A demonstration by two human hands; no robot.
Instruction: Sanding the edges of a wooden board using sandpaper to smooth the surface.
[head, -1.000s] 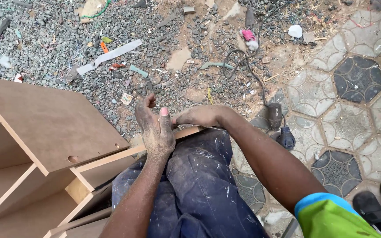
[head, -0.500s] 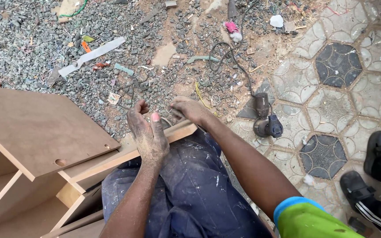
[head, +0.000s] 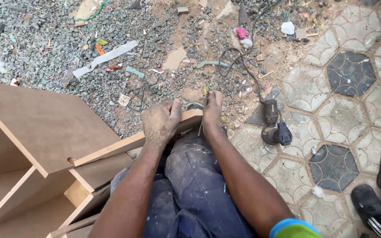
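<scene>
Both hands (head: 162, 121) now grip the board (head: 124, 143) end beneath them.

Cabinet (head: 31, 145) cut off at the left and bottom edges, black shoe (head: 373, 211) at the right corner.

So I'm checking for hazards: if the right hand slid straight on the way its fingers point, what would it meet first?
Past the board end, the right hand would likely meet gravel, then the black cable; depth is unclear.
</scene>
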